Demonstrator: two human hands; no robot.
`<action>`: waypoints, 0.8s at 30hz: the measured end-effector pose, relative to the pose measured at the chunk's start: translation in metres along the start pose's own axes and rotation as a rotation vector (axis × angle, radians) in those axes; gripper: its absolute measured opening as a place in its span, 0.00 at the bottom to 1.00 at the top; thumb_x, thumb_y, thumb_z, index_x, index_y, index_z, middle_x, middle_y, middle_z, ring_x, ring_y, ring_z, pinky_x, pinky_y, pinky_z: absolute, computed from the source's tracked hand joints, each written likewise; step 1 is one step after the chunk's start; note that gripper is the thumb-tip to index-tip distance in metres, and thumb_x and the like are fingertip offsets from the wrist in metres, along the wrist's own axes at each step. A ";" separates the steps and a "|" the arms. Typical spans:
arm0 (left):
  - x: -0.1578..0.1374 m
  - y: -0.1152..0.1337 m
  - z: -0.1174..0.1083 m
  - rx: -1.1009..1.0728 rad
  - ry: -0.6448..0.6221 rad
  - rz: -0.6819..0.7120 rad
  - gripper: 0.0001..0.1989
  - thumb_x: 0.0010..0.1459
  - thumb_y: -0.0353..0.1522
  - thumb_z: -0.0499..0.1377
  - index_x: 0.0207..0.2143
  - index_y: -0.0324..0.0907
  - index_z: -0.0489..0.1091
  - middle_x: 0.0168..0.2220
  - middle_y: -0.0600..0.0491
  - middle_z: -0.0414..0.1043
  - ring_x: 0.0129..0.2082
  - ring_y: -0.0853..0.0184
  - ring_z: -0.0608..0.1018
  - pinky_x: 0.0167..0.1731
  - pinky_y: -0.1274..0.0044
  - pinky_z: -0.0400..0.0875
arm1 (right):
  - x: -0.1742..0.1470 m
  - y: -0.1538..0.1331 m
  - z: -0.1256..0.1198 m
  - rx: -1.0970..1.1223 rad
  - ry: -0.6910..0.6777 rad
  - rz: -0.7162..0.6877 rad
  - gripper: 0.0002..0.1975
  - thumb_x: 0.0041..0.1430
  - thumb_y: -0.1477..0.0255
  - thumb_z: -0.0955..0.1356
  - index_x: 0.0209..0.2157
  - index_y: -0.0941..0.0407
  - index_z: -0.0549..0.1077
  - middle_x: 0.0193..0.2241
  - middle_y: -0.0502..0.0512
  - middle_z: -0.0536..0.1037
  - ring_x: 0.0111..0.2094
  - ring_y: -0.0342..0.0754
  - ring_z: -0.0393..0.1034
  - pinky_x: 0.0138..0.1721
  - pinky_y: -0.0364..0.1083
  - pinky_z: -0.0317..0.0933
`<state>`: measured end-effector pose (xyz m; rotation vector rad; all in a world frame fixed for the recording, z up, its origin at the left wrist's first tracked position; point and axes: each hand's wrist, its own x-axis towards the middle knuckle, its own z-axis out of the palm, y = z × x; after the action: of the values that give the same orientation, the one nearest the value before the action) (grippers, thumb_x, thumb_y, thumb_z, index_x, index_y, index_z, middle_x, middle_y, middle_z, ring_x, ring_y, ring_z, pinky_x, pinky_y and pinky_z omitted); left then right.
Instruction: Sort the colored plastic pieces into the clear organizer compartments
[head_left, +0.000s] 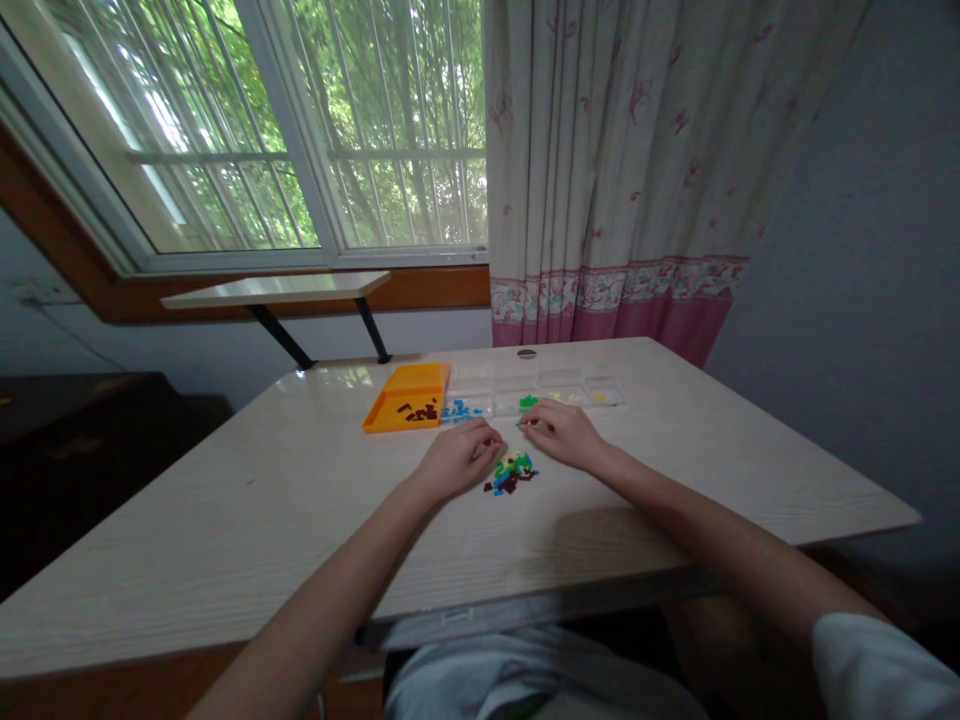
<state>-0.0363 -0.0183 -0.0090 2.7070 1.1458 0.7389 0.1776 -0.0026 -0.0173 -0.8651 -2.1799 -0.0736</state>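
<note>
A small mixed pile of blue, green, yellow and dark brown plastic pieces (512,474) lies on the table between my hands. My left hand (461,458) is at the left of the pile, its fingers closed together; what they hold, if anything, is too small to tell. Past the pile, my right hand (562,432) pinches a small green piece (519,425) at its fingertips. Beyond the hands is an orange case (409,378) with dark brown pieces (420,410) in it. Clear boxes to its right hold blue pieces (461,409), green pieces (529,402) and yellow pieces (599,397).
Everything rests on a pale wood table (300,520). A raised shelf (277,290) on black legs stands at its back left. A round dark cover (527,354) is set near the back edge. Behind are a barred window and a curtain (600,200).
</note>
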 end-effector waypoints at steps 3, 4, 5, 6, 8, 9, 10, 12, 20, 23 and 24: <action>-0.001 -0.001 0.001 0.033 -0.067 0.023 0.12 0.58 0.33 0.48 0.34 0.40 0.70 0.33 0.50 0.68 0.32 0.70 0.71 0.33 0.79 0.63 | 0.002 0.005 -0.007 0.014 0.127 0.036 0.07 0.56 0.70 0.63 0.32 0.56 0.72 0.28 0.52 0.73 0.25 0.40 0.64 0.28 0.40 0.58; -0.001 -0.001 0.001 0.039 -0.094 0.034 0.12 0.58 0.33 0.48 0.34 0.41 0.71 0.33 0.50 0.68 0.32 0.70 0.71 0.33 0.79 0.63 | 0.003 0.006 -0.009 0.015 0.167 0.046 0.07 0.56 0.69 0.63 0.32 0.56 0.72 0.27 0.52 0.73 0.24 0.40 0.63 0.28 0.40 0.57; -0.002 -0.001 0.002 0.043 -0.122 0.043 0.12 0.58 0.33 0.48 0.34 0.41 0.71 0.34 0.50 0.69 0.32 0.70 0.71 0.33 0.79 0.63 | 0.004 0.006 -0.011 0.013 0.199 0.053 0.07 0.56 0.69 0.63 0.32 0.56 0.72 0.27 0.52 0.73 0.23 0.40 0.62 0.27 0.40 0.57; -0.002 -0.001 0.002 0.046 -0.145 0.047 0.13 0.58 0.32 0.48 0.34 0.41 0.71 0.34 0.51 0.69 0.32 0.70 0.71 0.34 0.79 0.64 | 0.004 0.006 -0.013 0.012 0.224 0.054 0.07 0.56 0.69 0.63 0.32 0.56 0.72 0.27 0.52 0.73 0.23 0.40 0.61 0.27 0.40 0.57; -0.002 -0.001 0.003 0.052 -0.173 0.044 0.13 0.58 0.32 0.47 0.35 0.41 0.71 0.34 0.51 0.69 0.32 0.70 0.71 0.34 0.79 0.64 | 0.005 0.006 -0.015 0.012 0.253 0.042 0.07 0.56 0.69 0.63 0.32 0.56 0.72 0.26 0.52 0.73 0.22 0.40 0.60 0.27 0.41 0.57; -0.002 -0.002 0.003 0.057 -0.176 0.038 0.13 0.58 0.32 0.47 0.35 0.41 0.72 0.34 0.50 0.69 0.32 0.70 0.71 0.34 0.79 0.64 | 0.005 0.006 -0.016 0.014 0.260 0.034 0.07 0.56 0.69 0.63 0.32 0.56 0.72 0.26 0.52 0.73 0.22 0.40 0.60 0.26 0.40 0.57; -0.002 -0.002 0.003 0.062 -0.176 0.033 0.13 0.58 0.32 0.47 0.35 0.41 0.72 0.34 0.50 0.69 0.32 0.70 0.71 0.34 0.79 0.64 | 0.005 0.006 -0.016 0.016 0.264 0.027 0.07 0.56 0.69 0.63 0.32 0.56 0.72 0.26 0.52 0.73 0.22 0.40 0.60 0.26 0.41 0.57; -0.002 -0.003 0.003 0.065 -0.179 0.034 0.13 0.58 0.32 0.47 0.35 0.41 0.72 0.34 0.50 0.69 0.32 0.69 0.71 0.34 0.79 0.64 | 0.005 0.005 -0.016 0.015 0.268 0.019 0.08 0.56 0.69 0.63 0.32 0.55 0.72 0.26 0.52 0.73 0.22 0.40 0.60 0.26 0.41 0.57; -0.003 -0.001 0.001 0.059 -0.207 0.057 0.14 0.55 0.28 0.49 0.40 0.45 0.70 0.36 0.52 0.68 0.35 0.69 0.72 0.36 0.80 0.65 | 0.005 0.004 -0.016 -0.008 0.281 0.020 0.07 0.56 0.70 0.63 0.32 0.56 0.72 0.25 0.51 0.73 0.21 0.40 0.59 0.26 0.41 0.56; -0.004 -0.003 0.002 0.078 -0.215 0.057 0.15 0.54 0.27 0.48 0.40 0.45 0.71 0.36 0.52 0.68 0.35 0.69 0.72 0.36 0.79 0.65 | 0.005 0.005 -0.016 -0.014 0.286 0.020 0.07 0.56 0.69 0.63 0.32 0.56 0.72 0.25 0.51 0.73 0.21 0.40 0.60 0.26 0.41 0.56; -0.004 -0.003 0.002 0.086 -0.215 0.055 0.15 0.54 0.27 0.48 0.40 0.45 0.71 0.36 0.52 0.68 0.35 0.68 0.72 0.36 0.79 0.65 | 0.005 0.005 -0.016 -0.016 0.285 0.022 0.07 0.56 0.69 0.63 0.32 0.56 0.72 0.25 0.51 0.73 0.22 0.40 0.61 0.27 0.41 0.56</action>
<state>-0.0397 -0.0183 -0.0135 2.8138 1.0809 0.4005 0.1887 -0.0011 -0.0036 -0.8332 -1.9055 -0.1916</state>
